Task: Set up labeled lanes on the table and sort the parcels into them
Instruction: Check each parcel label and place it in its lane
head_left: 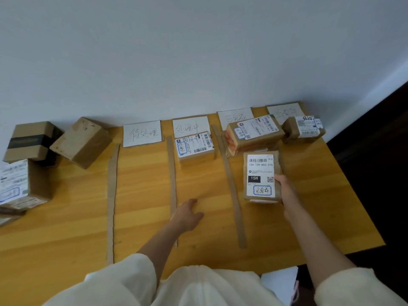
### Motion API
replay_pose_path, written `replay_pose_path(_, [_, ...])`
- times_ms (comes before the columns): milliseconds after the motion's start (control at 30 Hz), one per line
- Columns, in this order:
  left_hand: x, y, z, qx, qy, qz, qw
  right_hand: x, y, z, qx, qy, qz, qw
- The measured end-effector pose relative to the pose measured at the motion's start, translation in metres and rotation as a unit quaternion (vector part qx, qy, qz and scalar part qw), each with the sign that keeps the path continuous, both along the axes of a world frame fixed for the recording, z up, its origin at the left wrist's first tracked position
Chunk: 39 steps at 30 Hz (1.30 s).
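At the left edge of the wooden table (66, 217), unsorted parcels are sitting in a cluster: a box with a white label (19, 184) nearest the edge, a box banded with dark tape (31, 141) behind it toward the far left corner, and a plain tilted box (81, 142) just beside that one. Three cardboard strips are lying across the table from front to back, marking lanes: the left strip (111, 199), the middle strip (172, 180) and the right strip (231, 186). Along the far edge, handwritten cards are heading the lanes: the first card (142, 133), the second card (191, 127), the third card (235, 117) and the fourth card (284, 112) near the far right corner. A labeled parcel (195, 146) is lying in the second lane, touching its card. The left hand (187, 215) is resting on the table near the middle strip, fingers loosely apart and holding nothing. In the third lane, a larger parcel (254, 134) is sitting at the far end, partly over its card. Just in front of it, the right hand (284, 191) is gripping the right side of an upright-labeled parcel (261, 176), fingers wrapped around its edge; whether this parcel is touching the table cannot be told. A small parcel (305, 129) is sitting in the fourth lane, near the far right corner.
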<state>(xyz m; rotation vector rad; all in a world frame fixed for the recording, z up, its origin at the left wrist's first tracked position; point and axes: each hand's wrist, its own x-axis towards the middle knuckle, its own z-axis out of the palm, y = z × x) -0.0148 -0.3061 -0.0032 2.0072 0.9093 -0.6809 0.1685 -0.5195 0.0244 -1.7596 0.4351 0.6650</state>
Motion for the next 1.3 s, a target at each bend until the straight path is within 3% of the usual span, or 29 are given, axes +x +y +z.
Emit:
replay_pose_path(133, [0.007, -0.003, -0.005, 0.006, 0.018, -0.005, 1.000, 0.012, 0.000, -0.010, -0.100, -0.055, -0.005, 0.993])
replay_pose_path(300, [0.013, -0.003, -0.005, 0.002, 0.031, -0.002, 1.000, 0.013, 0.006, -0.028, -0.238, -0.099, 0.083, 0.963])
replay_pose_path(667, [0.013, -0.008, -0.008, -0.011, 0.036, 0.015, 0.999, 0.030, 0.008, -0.014, -0.274, -0.099, 0.129, 0.948])
replay_pose_path(833, [0.009, -0.013, -0.008, -0.015, 0.017, 0.036, 0.999, 0.004, 0.013, 0.002, -0.313, -0.276, 0.100, 0.903])
replay_pose_path(933, [0.007, -0.014, -0.007, -0.027, -0.014, 0.079, 0.996, -0.020, 0.023, 0.006, -0.210, -0.359, 0.142, 0.898])
replay_pose_path(1000, [0.005, -0.013, -0.005, -0.030, -0.036, 0.111, 0.993, -0.035, 0.032, 0.005, -0.143, -0.322, 0.240, 0.905])
replay_pose_path(1100, [-0.003, -0.009, -0.003, -0.018, -0.061, 0.147, 0.987, -0.057, 0.051, -0.002, -0.110, -0.207, 0.413, 0.880])
replay_pose_path(1300, [-0.034, 0.008, 0.006, 0.012, -0.089, 0.239, 0.967, -0.089, 0.093, -0.007, -0.096, -0.087, 0.502, 0.855])
